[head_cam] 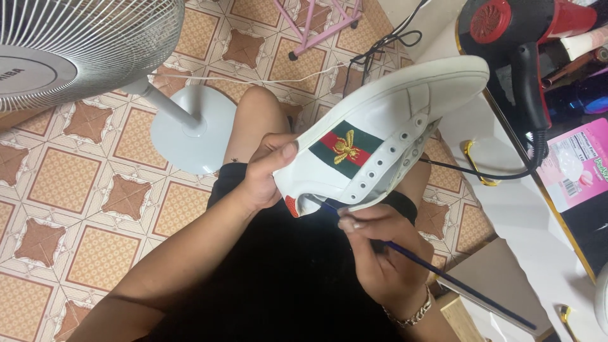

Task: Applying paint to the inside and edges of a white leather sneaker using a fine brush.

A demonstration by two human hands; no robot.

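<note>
Shoe: white sneaker with a green-red stripe and gold bee, held tilted above the lap, toe toward the table.
Left hand: closed around the heel, thumb on the side.
Right hand: fingers pinched on a thin blue brush, tip at the shoe's opening.
Surroundings: fan on tiled floor; red hair dryer on the table.

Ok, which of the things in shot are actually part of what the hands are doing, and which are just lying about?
In use:
- white sneaker, gripped at the heel by the left hand
- thin blue brush, held by the right hand, tip at the shoe's opening

Lying about:
- standing fan on the tiled floor
- red and black hair dryer on the table
- pink packet
- pink rack
</note>
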